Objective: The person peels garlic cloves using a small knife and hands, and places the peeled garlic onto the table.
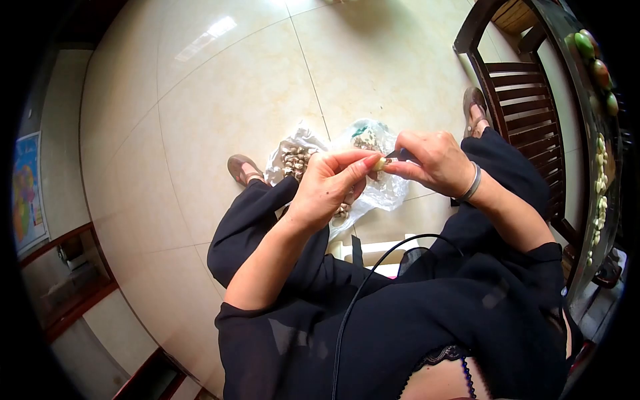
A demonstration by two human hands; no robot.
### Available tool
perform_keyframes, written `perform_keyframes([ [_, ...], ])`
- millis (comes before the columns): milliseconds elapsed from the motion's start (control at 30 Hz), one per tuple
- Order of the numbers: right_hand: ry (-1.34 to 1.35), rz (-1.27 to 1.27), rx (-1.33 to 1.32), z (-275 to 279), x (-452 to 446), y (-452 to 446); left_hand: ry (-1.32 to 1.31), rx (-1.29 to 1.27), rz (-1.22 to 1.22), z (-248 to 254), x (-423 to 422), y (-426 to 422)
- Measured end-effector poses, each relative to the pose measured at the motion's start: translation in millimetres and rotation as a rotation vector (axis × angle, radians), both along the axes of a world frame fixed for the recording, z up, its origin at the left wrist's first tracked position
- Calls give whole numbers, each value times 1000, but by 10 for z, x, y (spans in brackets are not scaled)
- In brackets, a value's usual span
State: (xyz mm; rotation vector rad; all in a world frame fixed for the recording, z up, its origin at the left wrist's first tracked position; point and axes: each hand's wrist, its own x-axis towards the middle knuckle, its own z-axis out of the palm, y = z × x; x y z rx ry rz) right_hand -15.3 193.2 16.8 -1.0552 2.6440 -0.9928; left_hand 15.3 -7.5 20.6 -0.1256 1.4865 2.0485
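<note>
Between the thumb and fingertips of my left hand is a pale garlic clove. My right hand grips a small dark-bladed knife, its blade close to the clove; the handle is mostly hidden in the fingers. Both hands meet above two white plastic bags on the floor. Unpeeled garlic lies in the left bag. Whitish scraps, apparently peelings, sit in the right bag. More garlic shows partly below my left hand.
At the right, a dark table bears a row of peeled cloves and several green-red mangoes. A slatted wooden chair stands beside it. A black cable crosses my lap, and a pale box-like object is below.
</note>
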Motion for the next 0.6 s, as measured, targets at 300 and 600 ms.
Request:
perform_keyframes([
  [300, 55, 31, -13, -63, 14, -4, 46, 5, -23, -25, 12, -17],
  [600, 43, 45, -25, -32, 22, -4, 48, -30, -40, -1, 7, -21],
])
